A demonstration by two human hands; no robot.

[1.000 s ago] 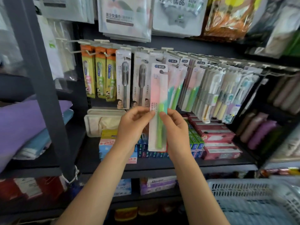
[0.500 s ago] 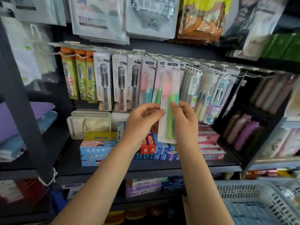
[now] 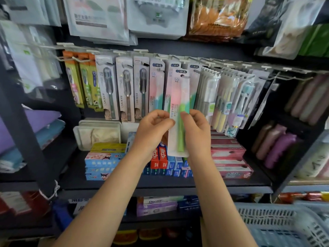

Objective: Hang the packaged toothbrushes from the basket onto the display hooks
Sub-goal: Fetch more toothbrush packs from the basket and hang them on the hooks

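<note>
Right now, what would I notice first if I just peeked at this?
Two hands, left hand and right hand, hold a pink-and-green toothbrush pack upright in the middle. Behind it hangs a long row of toothbrush packs on hooks. A pale basket sits bottom right.

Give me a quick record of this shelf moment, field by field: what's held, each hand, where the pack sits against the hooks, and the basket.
held item: packaged toothbrush, pink and green card, upright
left hand: left hand pinches the pack's left edge
right hand: right hand pinches its right edge
position: the pack's top is level with the matching hung packs, in front of them
hung yet: cannot tell; the hook is hidden behind the card
basket: basket at lower right, contents not visible
</note>
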